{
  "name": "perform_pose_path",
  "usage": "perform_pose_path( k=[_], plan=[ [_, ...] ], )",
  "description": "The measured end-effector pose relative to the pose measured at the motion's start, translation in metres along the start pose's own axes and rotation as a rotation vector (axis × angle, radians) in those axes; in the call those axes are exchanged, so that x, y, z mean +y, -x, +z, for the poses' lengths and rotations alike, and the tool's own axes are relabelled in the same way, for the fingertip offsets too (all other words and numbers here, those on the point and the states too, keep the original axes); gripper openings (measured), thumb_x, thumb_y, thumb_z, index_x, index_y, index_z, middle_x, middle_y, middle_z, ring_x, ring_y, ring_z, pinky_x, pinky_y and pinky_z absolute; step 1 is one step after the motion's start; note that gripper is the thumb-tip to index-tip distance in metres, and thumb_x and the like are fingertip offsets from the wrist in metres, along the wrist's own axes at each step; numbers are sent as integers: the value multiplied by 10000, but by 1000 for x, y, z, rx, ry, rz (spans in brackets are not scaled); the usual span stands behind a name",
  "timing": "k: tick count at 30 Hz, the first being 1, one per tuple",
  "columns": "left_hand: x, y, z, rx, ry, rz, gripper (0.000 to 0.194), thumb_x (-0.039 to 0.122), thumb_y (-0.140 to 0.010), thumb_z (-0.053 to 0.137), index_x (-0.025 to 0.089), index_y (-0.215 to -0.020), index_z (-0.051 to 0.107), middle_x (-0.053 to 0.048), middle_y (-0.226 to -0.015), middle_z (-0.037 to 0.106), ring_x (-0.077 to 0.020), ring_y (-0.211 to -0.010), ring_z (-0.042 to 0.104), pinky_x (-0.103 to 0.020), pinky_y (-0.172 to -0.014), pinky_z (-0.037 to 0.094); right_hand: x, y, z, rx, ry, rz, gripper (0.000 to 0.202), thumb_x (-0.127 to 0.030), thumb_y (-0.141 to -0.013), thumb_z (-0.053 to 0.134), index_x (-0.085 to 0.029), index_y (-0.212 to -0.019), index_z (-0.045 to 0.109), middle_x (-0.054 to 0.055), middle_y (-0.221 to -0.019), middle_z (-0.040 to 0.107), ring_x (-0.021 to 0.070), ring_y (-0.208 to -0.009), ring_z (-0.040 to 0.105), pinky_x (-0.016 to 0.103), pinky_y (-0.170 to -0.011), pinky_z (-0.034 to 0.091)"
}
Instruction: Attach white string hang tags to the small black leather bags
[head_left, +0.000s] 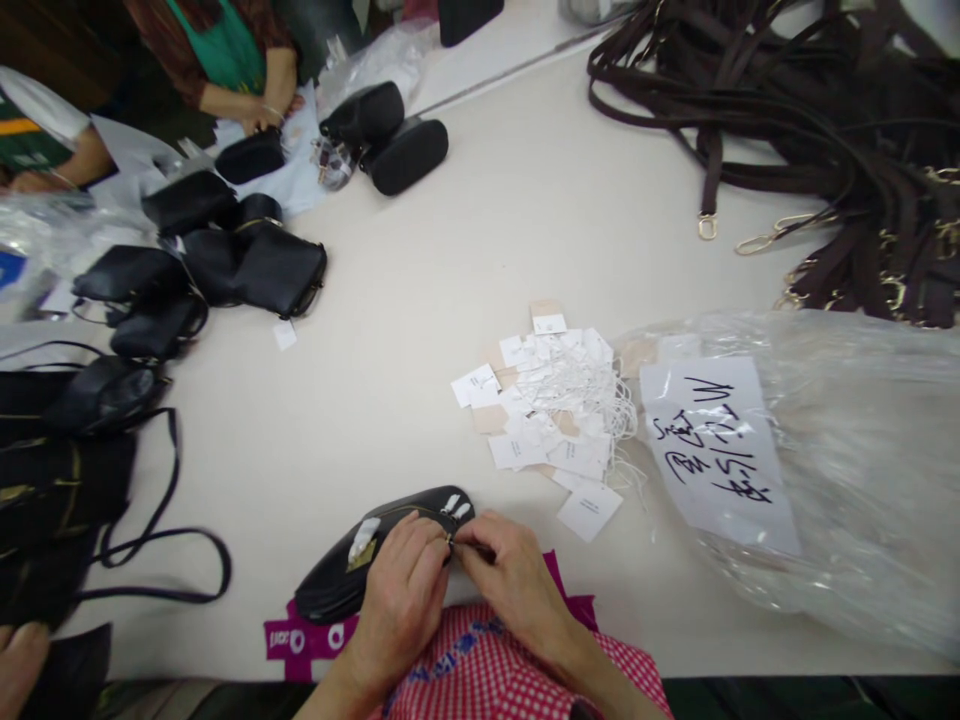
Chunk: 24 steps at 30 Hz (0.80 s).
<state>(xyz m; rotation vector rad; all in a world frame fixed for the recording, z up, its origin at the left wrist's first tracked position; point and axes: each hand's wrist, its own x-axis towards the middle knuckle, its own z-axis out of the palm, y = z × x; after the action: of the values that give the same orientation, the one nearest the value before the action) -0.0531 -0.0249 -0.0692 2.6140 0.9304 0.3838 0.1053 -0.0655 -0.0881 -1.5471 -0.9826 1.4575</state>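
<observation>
A small black zip bag (330, 575) lies at the near table edge, in front of my body. White wrapping covers some of its metal parts, and a gold-coloured plate shows on its side. My left hand (409, 580) is closed over the bag's right part, its fingertips by a small metal fitting at that end. Right against it, my right hand (514, 570) is closed in a pinch at the same fitting. A bit of something dark shows between its thumb and fingers; what it is I cannot make out. Beyond my hands lies a pile of white tags with strings (555, 400).
A clear plastic bag (847, 480) with a handwritten paper sheet (716, 450) is on the right. Dark brown straps (787, 130) with gold clasps are heaped behind it. Black bags (277, 268) crowd the left. Two people work across the table; another hand (21, 665) shows lower left.
</observation>
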Motion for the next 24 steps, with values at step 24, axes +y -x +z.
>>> perform_pose_path(
  k=[24],
  plan=[
    [1,9,-12,17,144,87,204,5,-881,489,147,-920,630,-52,-866,664,-167,-874,648,-406,-984,545,3,-4,2,-267,-364,369,135,-170,-747,496,-196,-846,584,-58,-568,584,120,-482,576,218,-494,471]
  ],
)
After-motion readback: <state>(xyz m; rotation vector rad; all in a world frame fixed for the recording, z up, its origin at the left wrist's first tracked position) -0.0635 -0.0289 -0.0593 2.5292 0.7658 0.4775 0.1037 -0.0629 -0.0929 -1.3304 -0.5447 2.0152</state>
